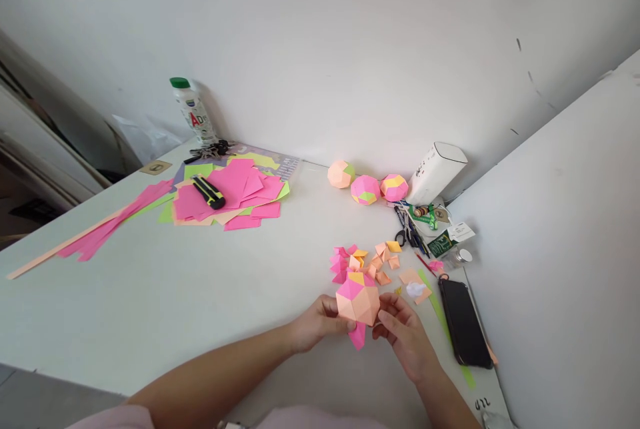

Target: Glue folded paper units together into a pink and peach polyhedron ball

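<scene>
A faceted paper ball (357, 305) in peach, pink and a little yellow is held up between my two hands near the table's front. My left hand (321, 322) grips its left side, thumb along the lower edge. On the right side, my right hand (400, 329) pinches the ball's edge with thumb and fingers. A pink pointed paper flap (358, 335) sticks out below the ball. Just behind lie small folded paper pieces, pink ones (339, 263) at left and peach ones (383, 262) at right.
Three finished-looking paper balls (365, 189) sit by the wall. At left are stacked coloured papers (235, 192), a box cutter (209, 192), paper strips (115, 219) and a white bottle (194, 112). Scissors (407, 232), a white container (437, 172) and a phone (465, 322) line the right side.
</scene>
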### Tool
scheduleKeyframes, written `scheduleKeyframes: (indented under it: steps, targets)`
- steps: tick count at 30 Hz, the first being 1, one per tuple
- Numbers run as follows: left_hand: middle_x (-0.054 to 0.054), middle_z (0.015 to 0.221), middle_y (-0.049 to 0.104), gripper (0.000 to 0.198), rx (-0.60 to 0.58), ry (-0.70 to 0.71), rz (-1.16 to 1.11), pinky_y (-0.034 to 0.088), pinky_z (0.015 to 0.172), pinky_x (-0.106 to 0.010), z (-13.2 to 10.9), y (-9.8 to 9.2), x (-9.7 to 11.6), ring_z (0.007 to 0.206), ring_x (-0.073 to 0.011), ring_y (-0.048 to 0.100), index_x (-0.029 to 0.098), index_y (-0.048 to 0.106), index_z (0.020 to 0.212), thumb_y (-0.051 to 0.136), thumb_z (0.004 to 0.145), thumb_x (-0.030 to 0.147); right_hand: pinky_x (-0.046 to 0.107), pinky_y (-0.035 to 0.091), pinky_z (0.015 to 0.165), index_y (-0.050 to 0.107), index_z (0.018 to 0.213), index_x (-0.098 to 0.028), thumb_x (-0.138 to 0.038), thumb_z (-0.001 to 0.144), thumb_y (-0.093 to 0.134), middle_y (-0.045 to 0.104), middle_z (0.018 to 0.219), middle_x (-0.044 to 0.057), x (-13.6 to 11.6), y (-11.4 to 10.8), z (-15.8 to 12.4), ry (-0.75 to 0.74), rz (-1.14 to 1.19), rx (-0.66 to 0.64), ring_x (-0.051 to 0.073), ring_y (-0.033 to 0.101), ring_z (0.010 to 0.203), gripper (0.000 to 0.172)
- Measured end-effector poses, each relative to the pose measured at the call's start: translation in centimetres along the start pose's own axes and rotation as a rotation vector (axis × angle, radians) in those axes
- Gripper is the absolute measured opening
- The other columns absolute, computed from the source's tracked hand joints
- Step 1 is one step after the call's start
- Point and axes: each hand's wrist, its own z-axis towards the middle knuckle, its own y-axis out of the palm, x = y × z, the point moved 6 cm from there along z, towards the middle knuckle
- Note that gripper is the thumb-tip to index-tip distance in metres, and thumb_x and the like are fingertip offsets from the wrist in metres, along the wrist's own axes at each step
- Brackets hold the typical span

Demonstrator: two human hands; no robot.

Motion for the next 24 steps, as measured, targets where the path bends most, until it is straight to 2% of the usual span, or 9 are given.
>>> scheduleKeyframes:
  steps: [4, 9, 14, 19, 24]
  targets:
    - [-0.003, 0.069, 0.064, 0.023, -0.054, 0.008, 0.013, 0.044, 0.072, -0.029, -0.05, 0.34, -0.15, 0.069, -0.0154, 0.055, 0.015, 0.073, 0.071, 0.070, 0.071, 0.038, 0.028, 0.049, 0.061, 0.062, 0.092, -0.021, -0.030, 0.070, 0.076, 0.066, 0.086, 0.002, -0.03, 0.09, -0.12, 0.002, 0.037, -0.002, 0.014, 0.060, 0.066, 0.027]
    - [-0.005, 0.079, 0.067, 0.024, -0.115, 0.012, 0.051, 0.043, 0.080, -0.031, -0.14, 0.66, -0.17, 0.083, -0.0196, 0.058, 0.016, 0.073, 0.079, 0.068, 0.074, 0.038, 0.029, 0.048, 0.063, 0.063, 0.089, -0.021, -0.028, 0.066, 0.079, 0.063, 0.080, 0.000, -0.09, 0.24, -0.17, 0.021, 0.115, 0.001, 0.014, 0.059, 0.068, 0.029]
    - [-0.007, 0.083, 0.067, 0.026, -0.088, -0.016, 0.075, 0.044, 0.080, -0.033, -0.18, 0.21, -0.61, 0.085, -0.0209, 0.058, 0.014, 0.073, 0.081, 0.068, 0.073, 0.038, 0.028, 0.046, 0.065, 0.065, 0.084, -0.022, -0.027, 0.060, 0.083, 0.061, 0.080, -0.001, -0.01, 0.21, -0.04, 0.048, 0.147, 0.016, 0.013, 0.057, 0.068, 0.030]
    - [-0.007, 0.088, 0.068, 0.029, -0.079, -0.016, 0.057, 0.044, 0.081, -0.033, -0.05, 0.21, -0.63, 0.084, -0.0202, 0.059, 0.015, 0.072, 0.091, 0.069, 0.073, 0.038, 0.026, 0.046, 0.064, 0.065, 0.078, -0.022, -0.025, 0.058, 0.084, 0.061, 0.077, -0.002, 0.26, 0.05, 0.05, 0.074, 0.165, 0.032, 0.013, 0.057, 0.068, 0.028]
    - [-0.009, 0.086, 0.070, 0.028, -0.004, -0.032, -0.037, 0.045, 0.081, -0.036, 0.19, -0.09, -0.57, 0.084, -0.0222, 0.061, 0.014, 0.073, 0.089, 0.072, 0.071, 0.035, 0.027, 0.046, 0.067, 0.066, 0.080, -0.023, -0.026, 0.059, 0.084, 0.062, 0.078, -0.002, 0.30, 0.10, 0.12, 0.068, 0.172, 0.017, 0.011, 0.057, 0.067, 0.028]
